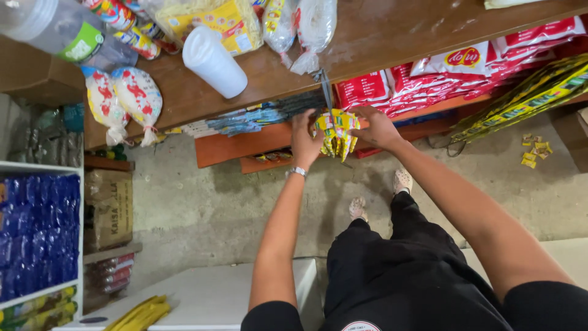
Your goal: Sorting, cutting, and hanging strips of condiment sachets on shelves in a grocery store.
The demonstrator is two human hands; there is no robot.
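Both hands, left [304, 140] & right [378, 129], grip yellow sachet strip [335, 136] under wooden counter [392, 30].

On the wooden counter [380, 30] ahead of you stands an upturned stack of white plastic cups [213, 61], with a yellow noodle packet [211, 18] just behind it and two clear knotted bags [300, 27] to its right. Two white bags with red print [125, 98] hang over the counter's left edge. Red snack packets [429, 76] fill the shelf beneath. Blue packets [38, 233] are stacked in the white rack at your left. Small yellow sachets [534, 150] lie scattered on the concrete floor [208, 208].
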